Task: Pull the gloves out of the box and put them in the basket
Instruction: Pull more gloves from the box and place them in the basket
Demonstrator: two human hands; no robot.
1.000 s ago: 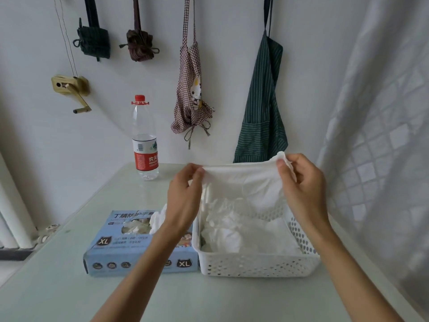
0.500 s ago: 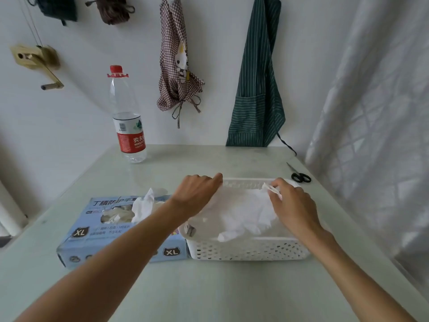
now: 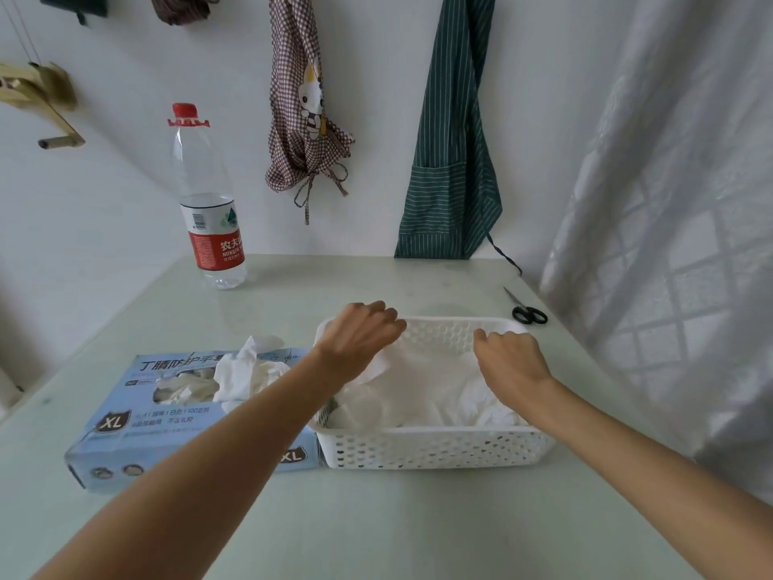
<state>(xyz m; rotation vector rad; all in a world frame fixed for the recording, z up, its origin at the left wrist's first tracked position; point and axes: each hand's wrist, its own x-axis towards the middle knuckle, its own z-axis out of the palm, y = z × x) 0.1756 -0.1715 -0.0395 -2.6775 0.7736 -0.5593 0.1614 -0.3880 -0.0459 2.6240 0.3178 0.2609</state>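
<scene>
- Both hands are low over the basket point(image 3: 435, 452), fingers curled down onto a white glove point(image 3: 422, 383) spread across the pile inside; whether the left hand point(image 3: 359, 337) or the right hand point(image 3: 508, 357) actually pinches it, I cannot tell.
- More gloves poke from the opening of the box point(image 3: 125, 429), which touches the basket at its 9 o'clock side.
- The next glove point(image 3: 247, 366) stands up as a loose tuft: thin, limp, very light, likely clingy.
- Pinch that tuft near its top and draw straight up, steadying the box so it does not lift.
</scene>
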